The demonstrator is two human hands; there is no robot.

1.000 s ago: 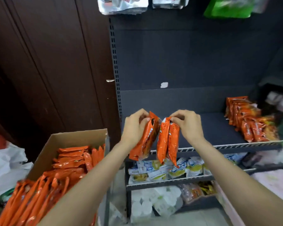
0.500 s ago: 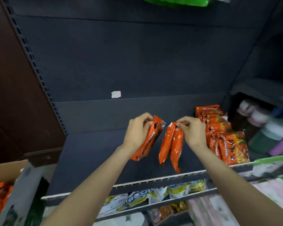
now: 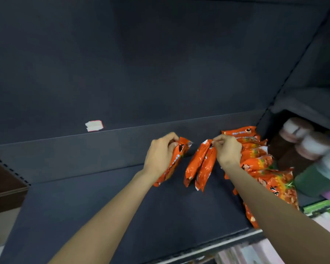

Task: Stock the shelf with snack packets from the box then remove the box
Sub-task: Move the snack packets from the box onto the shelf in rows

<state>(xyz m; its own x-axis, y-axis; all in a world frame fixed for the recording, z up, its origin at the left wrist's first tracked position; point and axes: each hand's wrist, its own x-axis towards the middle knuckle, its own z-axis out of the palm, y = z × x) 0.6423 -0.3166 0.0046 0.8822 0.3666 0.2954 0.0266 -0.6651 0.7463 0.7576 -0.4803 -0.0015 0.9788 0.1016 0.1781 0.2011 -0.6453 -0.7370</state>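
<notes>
My left hand (image 3: 160,155) grips orange snack packets (image 3: 172,162) by their top, hanging over the dark shelf (image 3: 122,202). My right hand (image 3: 228,149) pinches the top edges of two orange snack packets (image 3: 200,165), which hang side by side above the shelf. A row of the same orange packets (image 3: 263,168) stands along the right end of the shelf, just behind my right hand and forearm. The box is out of view.
The shelf's dark back panel (image 3: 141,63) carries a small white sticker (image 3: 94,126). A side compartment on the right holds pale and green rolls or bottles (image 3: 311,147). Brown wood (image 3: 4,180) shows at the left edge. A wire rail (image 3: 217,242) runs along the shelf front.
Both hands have carried their packets from in front of the shelf edge inward over the shelf, toward the stocked row on the right. The view has swung right, and the box has left view.
</notes>
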